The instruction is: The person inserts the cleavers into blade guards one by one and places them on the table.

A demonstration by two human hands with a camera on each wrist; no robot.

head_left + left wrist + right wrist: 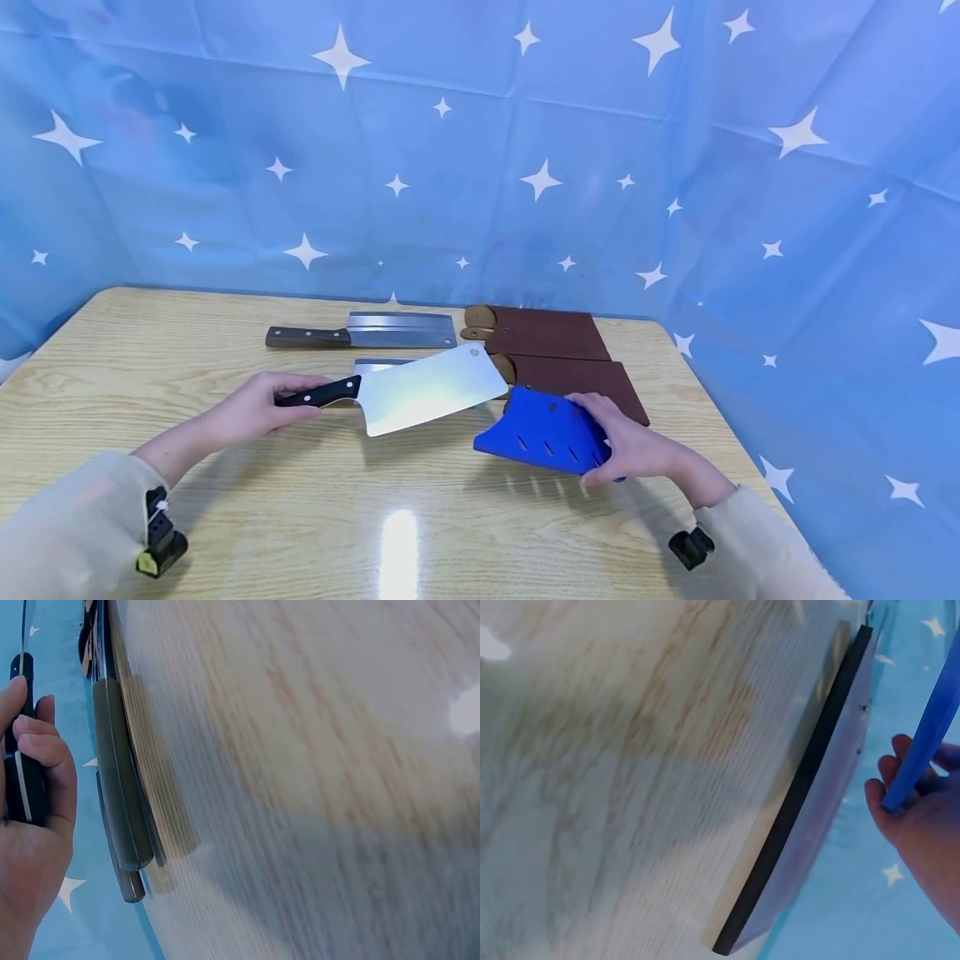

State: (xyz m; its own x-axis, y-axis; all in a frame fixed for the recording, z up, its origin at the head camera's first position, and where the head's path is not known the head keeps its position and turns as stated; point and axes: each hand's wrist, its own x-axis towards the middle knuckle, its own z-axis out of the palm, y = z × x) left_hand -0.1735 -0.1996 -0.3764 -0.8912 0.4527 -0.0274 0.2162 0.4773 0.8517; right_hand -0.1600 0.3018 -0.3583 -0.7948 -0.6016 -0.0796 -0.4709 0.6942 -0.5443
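My left hand (pixel 255 410) grips a cleaver (pixel 431 389) by its black riveted handle. Its broad, shiny blade points right and is raised over the table. On the right, my right hand (pixel 633 443) holds a blue blade sheath (pixel 536 429) with slanted slots, thumb on the near edge and fingers on the far one. The sheath's curved left edge faces the blade tip, with a small space between them. In the left wrist view, fingers wrap round the black handle (pixel 22 776). The right wrist view catches the blue sheath (pixel 926 724) edge-on between thumb and fingers.
A cleaver (pixel 401 329) with a dark wooden handle lies at the back. Another cleaver (pixel 375 364) lies mostly hidden behind the raised blade. To their right lie two brown sheaths, one farther back (pixel 551 333) and one nearer (pixel 585 382). A starry blue curtain (pixel 480 167) hangs behind the table.
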